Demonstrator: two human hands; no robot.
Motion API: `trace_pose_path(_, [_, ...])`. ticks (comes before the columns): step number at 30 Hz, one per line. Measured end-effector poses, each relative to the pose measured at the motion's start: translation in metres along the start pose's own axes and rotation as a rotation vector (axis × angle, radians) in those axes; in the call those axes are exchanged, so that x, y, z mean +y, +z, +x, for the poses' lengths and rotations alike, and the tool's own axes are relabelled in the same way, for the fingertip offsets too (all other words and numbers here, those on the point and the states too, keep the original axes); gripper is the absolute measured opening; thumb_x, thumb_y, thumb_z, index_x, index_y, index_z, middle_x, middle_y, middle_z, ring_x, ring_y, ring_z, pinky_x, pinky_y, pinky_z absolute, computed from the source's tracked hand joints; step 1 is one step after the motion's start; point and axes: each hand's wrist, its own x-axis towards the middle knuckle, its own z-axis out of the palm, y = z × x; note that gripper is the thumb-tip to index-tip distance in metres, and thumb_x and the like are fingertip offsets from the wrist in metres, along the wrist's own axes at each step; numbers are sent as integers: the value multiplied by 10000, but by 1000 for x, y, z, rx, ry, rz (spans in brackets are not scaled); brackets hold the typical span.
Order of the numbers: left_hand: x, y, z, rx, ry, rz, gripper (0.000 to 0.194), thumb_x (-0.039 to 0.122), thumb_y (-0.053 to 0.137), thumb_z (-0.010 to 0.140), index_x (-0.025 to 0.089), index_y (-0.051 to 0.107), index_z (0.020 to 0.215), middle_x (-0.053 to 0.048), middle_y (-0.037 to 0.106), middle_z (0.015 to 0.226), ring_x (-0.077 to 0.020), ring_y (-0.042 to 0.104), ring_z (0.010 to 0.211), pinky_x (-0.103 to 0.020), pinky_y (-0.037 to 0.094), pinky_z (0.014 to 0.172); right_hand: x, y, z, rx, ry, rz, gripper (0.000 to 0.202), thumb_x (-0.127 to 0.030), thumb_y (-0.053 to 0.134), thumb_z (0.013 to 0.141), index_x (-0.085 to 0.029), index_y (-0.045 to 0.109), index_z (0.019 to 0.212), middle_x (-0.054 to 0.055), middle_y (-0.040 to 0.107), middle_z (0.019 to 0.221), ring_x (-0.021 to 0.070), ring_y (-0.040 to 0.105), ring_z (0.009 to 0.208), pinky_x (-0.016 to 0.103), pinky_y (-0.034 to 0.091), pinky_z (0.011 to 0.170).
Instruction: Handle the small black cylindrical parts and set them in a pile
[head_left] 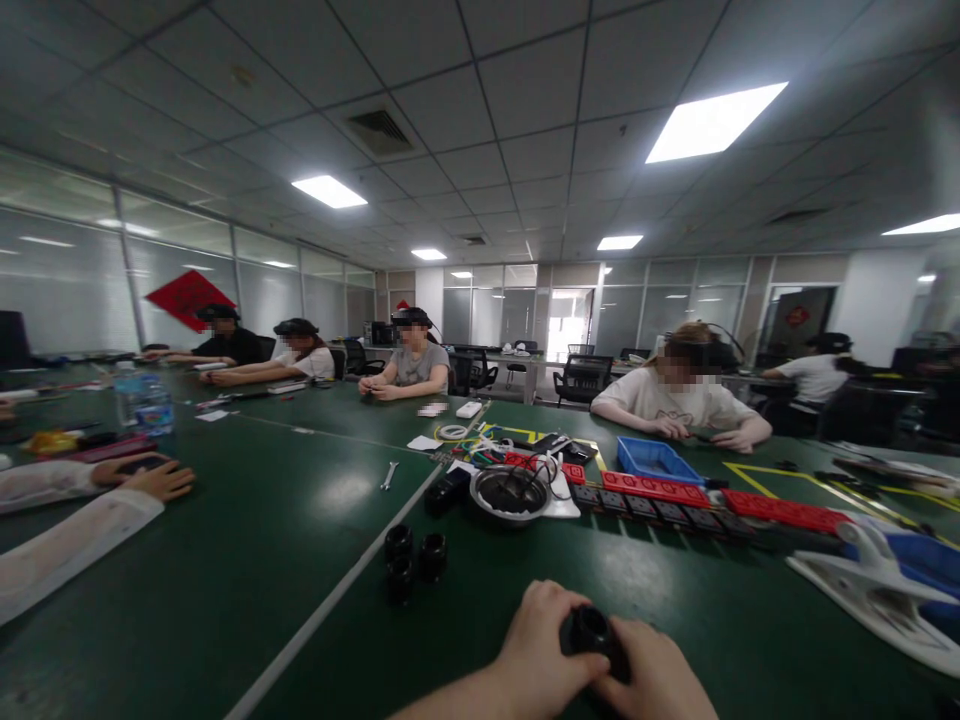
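Clearly, the left hand (pixel 536 640) and right hand (pixel 656 668) are both curled closed around one black cylindrical part (pixel 592 625), held toward the near edge of the green desk (pixel 315 520). Its round opening shows on top, and the left thumb lies across its near side. Three similar black parts (pixel 433 557) stand grouped to the left, farther from that edge. Beyond them lie a wrench (pixel 388 475) and a metal bowl (pixel 517 517).
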Motion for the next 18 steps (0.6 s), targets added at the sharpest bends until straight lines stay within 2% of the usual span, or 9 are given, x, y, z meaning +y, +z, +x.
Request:
trace_pose_path(2, [1, 1, -1, 32, -15, 34, 438, 200, 755, 554, 193, 621, 970, -33, 550, 964, -207, 477, 943, -287, 371, 844, -6, 2, -2, 55, 23, -109, 173, -283, 524, 695, -197, 632, 799, 78, 669, 820, 269, 588, 806, 357, 393, 725])
trace_pose_path(4, [2, 1, -1, 21, -14, 46, 454, 217, 749, 570, 194, 613, 1003, -39, 548, 973, -215, 470, 958, -300, 362, 861, -5, 0, -3, 63, 15, -120, 221, -325, 536, 692, -193, 626, 845, 96, 660, 869, 291, 573, 851, 398, 382, 761])
trace_pose_path(7, [-1, 0, 0, -49, -8, 17, 543, 226, 746, 578, 203, 574, 1093, -45, 536, 1009, -215, 471, 968, -304, 359, 872, 5, -6, -3, -25, -65, 85, 410, -342, 605, 636, -184, 578, 1014, 106, 617, 1026, 287, 542, 954, 388, 387, 825])
trace_pose_path(10, [-5, -3, 1, -99, 14, -16, 521, 210, 742, 579, 223, 577, 1073, -27, 538, 1008, -201, 480, 949, -288, 372, 841, 15, -15, -2, -215, -94, 401, 579, -226, 611, 595, -159, 491, 1157, 106, 557, 1166, 260, 499, 1065, 349, 353, 924])
trace_pose_path(12, [-6, -4, 2, -127, 42, -22, 459, 211, 744, 578, 232, 600, 1014, -10, 547, 980, -193, 482, 936, -277, 375, 817, 18, -19, -1, -309, -75, 539, 539, -176, 578, 588, -143, 510, 1122, 90, 585, 1127, 245, 519, 1044, 321, 365, 914])
trace_pose_path(14, [-6, -5, 2, -150, 55, -29, 439, 220, 751, 572, 233, 607, 987, -1, 549, 956, -188, 487, 917, -268, 380, 789, 17, -18, 1, -333, -76, 564, 423, -176, 571, 582, -135, 558, 1003, 68, 640, 986, 236, 569, 937, 288, 421, 808])
trace_pose_path(16, [-4, -4, 3, -160, 34, -37, 437, 230, 760, 560, 231, 610, 971, 1, 543, 936, -182, 497, 876, -258, 387, 745, 14, -12, 2, -268, -70, 468, 295, -208, 589, 573, -143, 568, 860, 53, 656, 841, 229, 591, 808, 262, 438, 670])
trace_pose_path(18, [-1, -3, 2, -136, -12, -33, 438, 235, 762, 552, 220, 607, 962, -3, 538, 927, -179, 500, 845, -255, 390, 715, 9, -5, 1, -149, -32, 307, 229, -244, 594, 593, -164, 551, 803, 47, 649, 779, 221, 591, 736, 256, 420, 607])
